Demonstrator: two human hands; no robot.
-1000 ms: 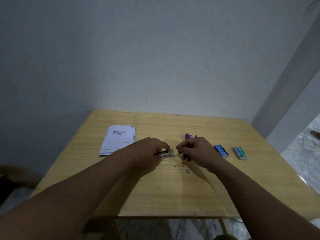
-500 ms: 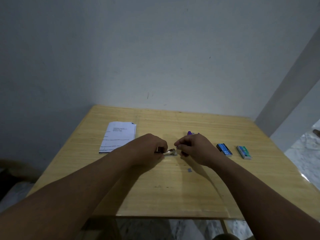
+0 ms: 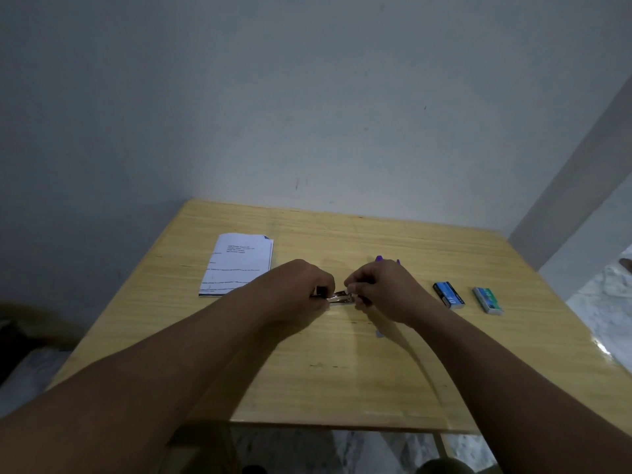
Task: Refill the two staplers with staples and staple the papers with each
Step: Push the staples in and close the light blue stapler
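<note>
Hands (image 3: 301,289) closer, wooden table (image 3: 342,371), grey wall (image 3: 307,97)

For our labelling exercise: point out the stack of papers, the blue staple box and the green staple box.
stack of papers (image 3: 237,265), head view, middle of the top sheet.
blue staple box (image 3: 448,294), head view, centre of its top face.
green staple box (image 3: 488,300), head view, centre of its top face.

Metal stapler (image 3: 339,297) lies level mid-table; purple stapler (image 3: 380,258) behind; papers (image 3: 238,265) left.
</note>
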